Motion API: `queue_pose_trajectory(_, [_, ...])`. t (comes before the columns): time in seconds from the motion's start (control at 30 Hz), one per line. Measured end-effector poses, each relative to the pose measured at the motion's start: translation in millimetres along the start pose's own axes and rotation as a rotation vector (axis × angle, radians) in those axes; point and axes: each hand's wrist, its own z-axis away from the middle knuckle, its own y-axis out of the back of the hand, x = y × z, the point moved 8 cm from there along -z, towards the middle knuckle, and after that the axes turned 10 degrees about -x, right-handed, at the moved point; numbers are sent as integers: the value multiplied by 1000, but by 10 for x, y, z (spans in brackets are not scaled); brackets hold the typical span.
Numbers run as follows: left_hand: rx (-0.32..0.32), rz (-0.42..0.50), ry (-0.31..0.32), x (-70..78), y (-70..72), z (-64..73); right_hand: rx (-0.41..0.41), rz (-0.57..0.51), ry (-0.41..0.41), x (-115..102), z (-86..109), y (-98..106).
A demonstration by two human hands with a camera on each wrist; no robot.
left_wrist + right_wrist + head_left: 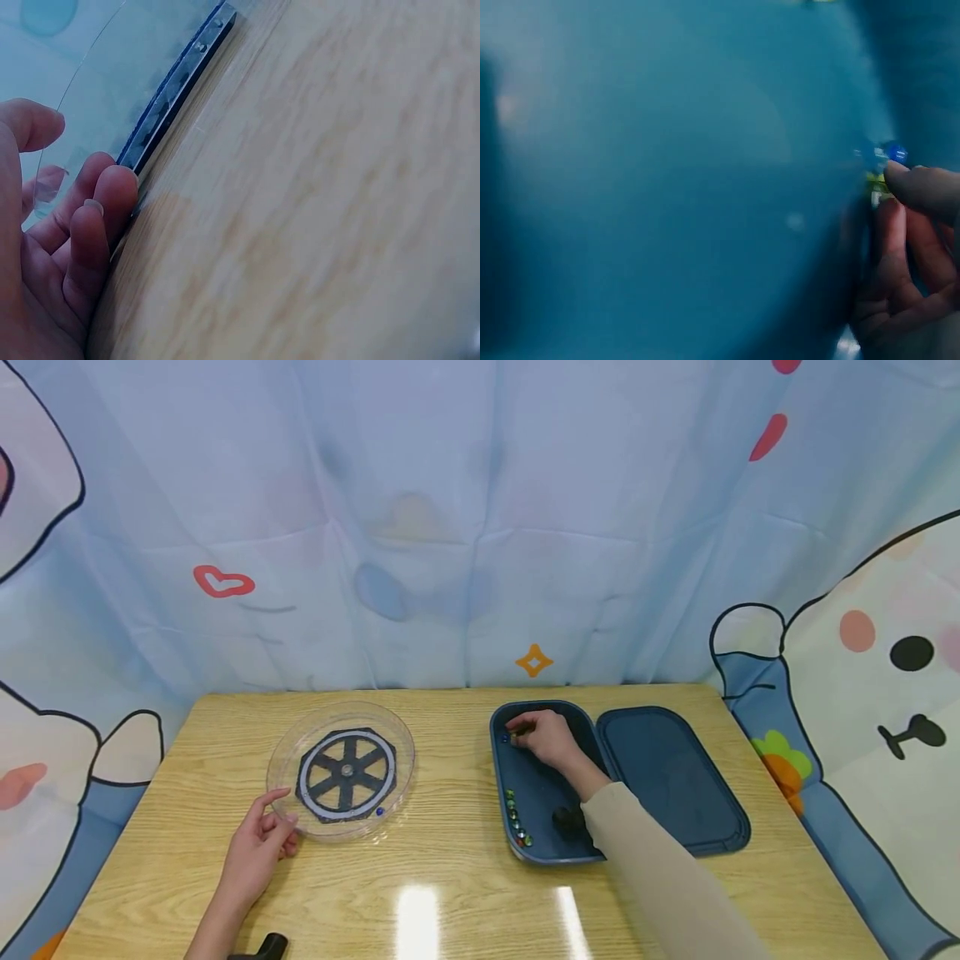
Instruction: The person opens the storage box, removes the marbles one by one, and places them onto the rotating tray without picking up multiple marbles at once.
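My left hand holds the near left rim of a clear round dish, with fingers curled at its edge. A dark wheel-like piece with spokes lies under or in the dish, and a small blue marble is near its lower right. My right hand reaches into a dark blue rectangular box. In the right wrist view, thumb and finger pinch a yellow-green marble, and a blue marble sits just beyond the thumb tip. Several marbles line the box's left wall.
A dark blue lid lies flat on the wooden table, right of the box. In the box, a dark object shows beside the right forearm. Another black object is by the left wrist. A printed curtain hangs behind the table.
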Motion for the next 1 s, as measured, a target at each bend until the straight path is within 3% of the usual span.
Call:
queue_pose_trajectory(0.27, [3, -6, -6, 18, 9, -7, -5, 5, 14, -16, -10, 0])
queue_pose_trajectory(0.67, [6, -5, 10, -1, 3, -1, -14, -33, -27, 5, 39, 40])
queue_pose_trajectory(1.0, [16, -10, 4, -2, -4, 1, 1, -35, -14, -77, 155, 216])
